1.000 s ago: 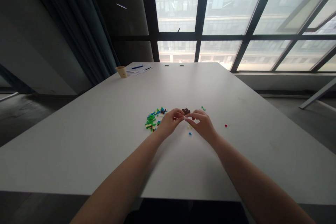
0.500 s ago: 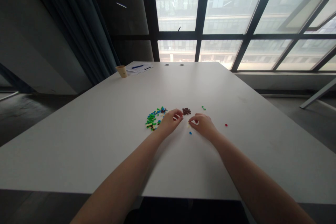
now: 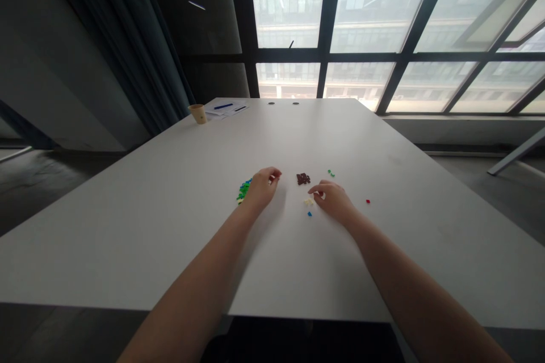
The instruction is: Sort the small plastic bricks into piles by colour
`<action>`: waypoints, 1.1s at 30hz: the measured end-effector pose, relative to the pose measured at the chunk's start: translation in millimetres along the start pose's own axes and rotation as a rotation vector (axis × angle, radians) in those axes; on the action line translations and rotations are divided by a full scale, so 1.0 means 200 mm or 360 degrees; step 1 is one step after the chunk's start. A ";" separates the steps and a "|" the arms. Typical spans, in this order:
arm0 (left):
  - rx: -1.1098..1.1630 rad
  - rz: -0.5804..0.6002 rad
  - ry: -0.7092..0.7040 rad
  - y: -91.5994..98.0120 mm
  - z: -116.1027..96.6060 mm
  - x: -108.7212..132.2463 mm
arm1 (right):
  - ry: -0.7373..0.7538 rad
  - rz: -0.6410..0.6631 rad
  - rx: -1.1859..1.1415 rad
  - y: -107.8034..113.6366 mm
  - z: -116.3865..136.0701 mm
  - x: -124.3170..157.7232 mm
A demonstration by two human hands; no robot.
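Showing loose toy bricks around the middle of the bench [image 3: 170, 249], midway between its left and right edges.

The left hand [image 3: 264, 184] hovers over the right side of a pile of green and blue bricks [image 3: 242, 191]. Its fingers are curled and its thumb and fingertips are drawn together. Whether they pinch a brick cannot be told at this size.

The right hand [image 3: 334, 201] rests well apart from the left, nearer the right edge, with its fingers loosely curled. A cream brick [image 3: 309, 202] lies on the bench just beside its fingertips. Contact between the two cannot be made out, nor whether the hand holds anything.

Between the hands, slightly toward the far edge, sits a small brown assembly [image 3: 302, 178]. It is the only piece that looks joined from several bricks.

Single pieces lie scattered about:
- a blue brick [image 3: 309, 214] on the near side of the cream one
- a green brick [image 3: 331, 172] beyond the right hand
- a red brick [image 3: 367, 201] toward the right edge

Judged from this layout, building is at an early stage, with one small cluster put together and most bricks unattached.

At the far left corner stand a paper cup [image 3: 198, 114] and sheets of paper with a pen [image 3: 225, 108].
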State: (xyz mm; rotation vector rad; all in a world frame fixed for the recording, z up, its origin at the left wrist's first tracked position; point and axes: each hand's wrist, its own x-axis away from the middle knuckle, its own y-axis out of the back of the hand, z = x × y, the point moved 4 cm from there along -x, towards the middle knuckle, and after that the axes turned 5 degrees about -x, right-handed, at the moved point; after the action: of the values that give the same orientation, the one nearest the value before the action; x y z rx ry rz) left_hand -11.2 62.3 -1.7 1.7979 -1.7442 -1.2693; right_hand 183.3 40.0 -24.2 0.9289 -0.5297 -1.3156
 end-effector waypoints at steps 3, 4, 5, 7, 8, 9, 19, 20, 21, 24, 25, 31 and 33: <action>-0.0299 -0.0068 0.0131 0.03 0.15 -0.02 | 0.0020 -0.0072 -0.0066 0.01 -0.01 0.00; -0.0383 -0.0030 0.0178 0.02 0.19 -0.02 | 0.0028 -0.0089 -0.0082 0.01 -0.01 0.00; -0.0452 0.0005 0.0213 0.01 0.23 -0.02 | 0.0036 -0.0102 -0.0096 0.01 -0.01 0.00; -0.0548 0.0079 0.0246 -0.02 0.25 -0.02 | 0.0043 -0.0120 -0.0120 0.01 -0.02 0.00; -0.0576 0.0108 0.0251 -0.04 0.25 -0.01 | 0.0044 -0.0127 -0.0128 0.01 -0.02 0.00; -0.0596 0.0135 0.0253 -0.05 0.24 -0.01 | 0.0044 -0.0133 -0.0135 0.01 -0.02 0.00; -0.0721 0.0236 0.0191 -0.08 0.14 0.02 | 0.0033 -0.0126 -0.0116 0.02 0.00 -0.01; -0.0686 0.0225 0.0170 -0.09 0.13 0.02 | 0.0034 -0.0126 -0.0116 0.01 0.00 0.00; -0.0623 0.0216 0.0148 -0.09 0.13 0.01 | 0.0037 -0.0127 -0.0118 0.01 0.00 0.00; -0.0317 0.0208 0.0079 -0.09 0.09 0.01 | 0.0055 -0.0148 -0.0131 0.01 -0.01 0.00; -0.0211 0.0208 0.0053 -0.09 0.07 0.01 | 0.0066 -0.0163 -0.0139 0.02 -0.01 0.00; 0.0205 0.0174 -0.0116 -0.06 -0.11 0.04 | 0.0260 -0.0372 -0.0230 0.05 0.03 0.00; 0.0300 0.0181 -0.0132 -0.06 -0.15 0.06 | 0.0357 -0.0415 -0.0252 0.06 0.06 0.00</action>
State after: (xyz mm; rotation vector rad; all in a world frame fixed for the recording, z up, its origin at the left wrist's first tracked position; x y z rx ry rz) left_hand 16.9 44.3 1.9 1.7370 -2.0418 -1.1843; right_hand 181.7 36.6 -7.8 1.0213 -0.1309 -1.4410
